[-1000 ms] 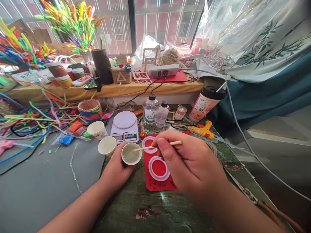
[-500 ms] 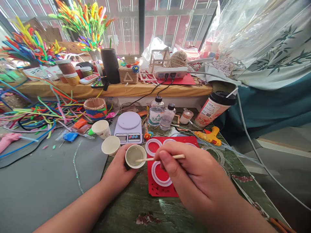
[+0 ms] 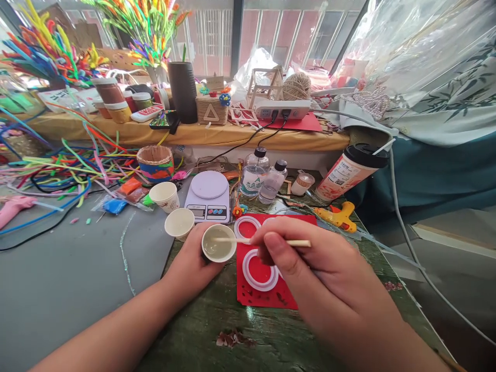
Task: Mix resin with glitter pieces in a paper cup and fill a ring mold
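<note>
As stick (image 3: 301, 243) dips, held cup (image 3: 219, 260), bottle (image 3: 252, 181) "A"

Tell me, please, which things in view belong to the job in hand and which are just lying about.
Likely in the job:
- paper cup of liquid, in the left hand
- thin stick, in the right hand
- perhaps the clear bottles, scale and white rings

Seemingly just lying about:
- glue gun
- takeaway cup
- twine ball
</note>
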`<state>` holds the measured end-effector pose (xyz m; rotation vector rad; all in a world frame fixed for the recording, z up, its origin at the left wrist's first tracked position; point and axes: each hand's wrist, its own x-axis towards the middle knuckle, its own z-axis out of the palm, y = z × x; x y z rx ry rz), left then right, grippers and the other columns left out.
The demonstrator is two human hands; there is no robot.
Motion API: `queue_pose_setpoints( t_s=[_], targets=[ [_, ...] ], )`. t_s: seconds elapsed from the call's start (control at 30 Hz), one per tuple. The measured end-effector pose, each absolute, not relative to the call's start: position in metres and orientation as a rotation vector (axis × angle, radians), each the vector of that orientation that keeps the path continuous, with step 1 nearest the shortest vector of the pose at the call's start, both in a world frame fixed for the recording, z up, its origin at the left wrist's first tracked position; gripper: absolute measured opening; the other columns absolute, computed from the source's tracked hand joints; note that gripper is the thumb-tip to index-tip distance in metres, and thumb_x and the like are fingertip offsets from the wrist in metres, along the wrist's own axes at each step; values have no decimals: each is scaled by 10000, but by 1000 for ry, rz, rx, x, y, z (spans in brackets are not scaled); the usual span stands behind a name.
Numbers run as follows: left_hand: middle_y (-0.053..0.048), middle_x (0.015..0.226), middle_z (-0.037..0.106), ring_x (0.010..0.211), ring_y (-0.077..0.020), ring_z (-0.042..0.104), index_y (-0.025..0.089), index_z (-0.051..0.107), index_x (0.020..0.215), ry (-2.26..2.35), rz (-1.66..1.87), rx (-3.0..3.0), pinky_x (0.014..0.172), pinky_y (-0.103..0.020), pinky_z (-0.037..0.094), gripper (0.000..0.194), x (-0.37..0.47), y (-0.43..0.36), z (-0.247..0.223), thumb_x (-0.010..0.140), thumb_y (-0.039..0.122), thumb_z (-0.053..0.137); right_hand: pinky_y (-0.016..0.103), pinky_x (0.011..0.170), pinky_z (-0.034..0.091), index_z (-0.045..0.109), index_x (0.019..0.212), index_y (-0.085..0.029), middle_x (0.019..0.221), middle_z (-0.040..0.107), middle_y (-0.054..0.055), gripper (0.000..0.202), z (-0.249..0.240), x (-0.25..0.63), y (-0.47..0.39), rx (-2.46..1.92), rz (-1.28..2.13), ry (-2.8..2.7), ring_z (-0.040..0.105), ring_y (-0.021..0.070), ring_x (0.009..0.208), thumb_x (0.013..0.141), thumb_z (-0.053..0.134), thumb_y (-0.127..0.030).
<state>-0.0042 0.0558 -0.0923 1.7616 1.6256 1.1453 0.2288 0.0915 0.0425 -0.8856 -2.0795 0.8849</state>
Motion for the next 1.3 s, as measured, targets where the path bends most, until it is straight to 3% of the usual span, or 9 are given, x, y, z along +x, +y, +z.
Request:
queue_pose_setpoints(
  t_s=[0.27, 0.8, 1.3],
  targets=[
    [-103, 1412, 737, 1308, -331, 707, 263, 640, 1397, 1618, 1096, 1706, 1154, -521, 570, 494, -4, 57, -96, 925, 315, 777, 293, 557, 431, 629, 822, -247, 705, 669, -28, 365, 42, 229, 93, -962, 942, -2094, 596, 142, 612, 1150, 477, -307],
    [-112, 1400, 745, 1306, -338, 713, 248, 635, 1393, 1616, 1120, 1695, 1146, -536, 580, 508, -4, 56, -101, 914, 322, 789, 309, 604, 395, 606, 802, -234, 716, 646, -18, 378, 36, 225, 100, -1004, 983, -2078, 570, 158, 648, 1132, 452, -336],
    [-104, 1393, 743, 1284, -330, 713, 260, 632, 1383, 1617, 1073, 1710, 1140, -535, 578, 469, -3, 56, -101, 938, 303, 773, 278, 601, 443, 664, 829, -239, 736, 690, -23, 356, 41, 228, 100, -975, 948, -2071, 615, 147, 657, 1131, 492, -314]
  ],
)
